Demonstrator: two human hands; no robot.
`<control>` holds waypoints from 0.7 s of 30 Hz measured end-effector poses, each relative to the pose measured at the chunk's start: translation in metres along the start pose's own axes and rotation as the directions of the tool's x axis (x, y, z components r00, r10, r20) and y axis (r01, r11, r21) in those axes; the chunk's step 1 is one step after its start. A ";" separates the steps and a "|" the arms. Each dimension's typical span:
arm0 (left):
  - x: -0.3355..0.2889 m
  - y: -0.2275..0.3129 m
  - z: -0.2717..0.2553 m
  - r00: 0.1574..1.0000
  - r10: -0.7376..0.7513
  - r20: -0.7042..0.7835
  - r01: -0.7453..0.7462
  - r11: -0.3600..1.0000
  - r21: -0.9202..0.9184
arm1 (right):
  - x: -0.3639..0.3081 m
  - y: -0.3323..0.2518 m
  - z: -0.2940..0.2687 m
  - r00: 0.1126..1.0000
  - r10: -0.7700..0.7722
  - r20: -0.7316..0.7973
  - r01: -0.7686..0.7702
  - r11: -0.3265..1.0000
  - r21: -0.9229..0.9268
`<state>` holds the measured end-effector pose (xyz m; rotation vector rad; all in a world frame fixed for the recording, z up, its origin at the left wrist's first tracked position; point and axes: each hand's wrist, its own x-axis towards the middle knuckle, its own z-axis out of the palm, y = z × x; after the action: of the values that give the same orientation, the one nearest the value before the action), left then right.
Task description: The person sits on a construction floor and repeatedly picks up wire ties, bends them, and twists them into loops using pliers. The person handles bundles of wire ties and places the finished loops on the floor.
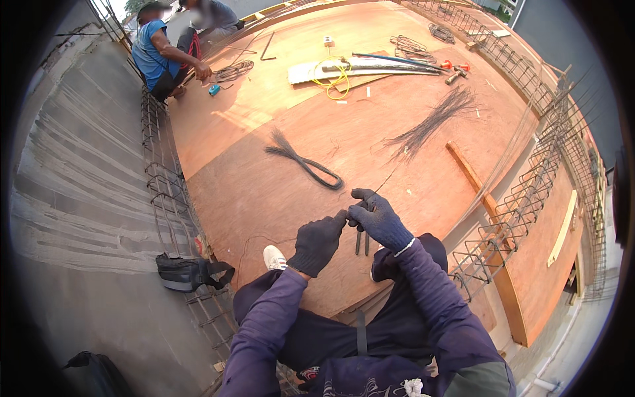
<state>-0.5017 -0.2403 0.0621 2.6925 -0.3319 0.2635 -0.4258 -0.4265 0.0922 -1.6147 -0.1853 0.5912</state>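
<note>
My left hand [319,243], in a dark knit glove, is closed, its fingertips meeting my right hand's. What it pinches is too small to make out. My right hand [382,220], gloved in dark blue, curls round a pair of pincers; the two dark handles [362,243] point down below the fingers, and the jaws are hidden. Past the right fingertips a thin wire [386,180] sticks up and away. Just beyond my hands lies a looped bundle of tie wire [304,160] on the plywood deck [251,185]. A loose spread of straight wires [436,122] lies farther right.
Rebar cages run along the left [169,185] and right [529,192] edges. A black waist bag [192,272] rests on the left one. Farther off are a yellow cord [324,85], long boards [304,71] and a hammer [455,77]. Two people crouch at the far left, one in blue [151,53].
</note>
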 end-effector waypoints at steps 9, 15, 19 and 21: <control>0.002 -0.005 0.008 0.978 0.003 -0.208 -0.064 0.957 -0.285 | 0.002 -0.009 -0.006 0.999 0.024 -0.033 -0.015 0.966 0.259; 0.006 0.001 -0.005 0.988 -0.005 -0.154 -0.016 0.991 -0.133 | 0.003 -0.010 -0.015 0.997 0.026 -0.067 -0.005 0.952 0.305; 0.005 -0.006 -0.010 0.986 0.006 -0.166 -0.053 0.959 -0.279 | 0.007 -0.007 -0.027 0.989 -0.042 -0.143 0.085 0.947 0.311; -0.002 -0.014 -0.019 0.993 -0.030 -0.115 -0.013 0.934 -0.358 | 0.010 -0.002 -0.040 0.967 -0.071 -0.245 0.147 0.939 0.311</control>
<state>-0.5018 -0.2193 0.0736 2.3066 -0.2994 0.3252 -0.3980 -0.4572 0.0928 -1.3261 -0.0028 0.3235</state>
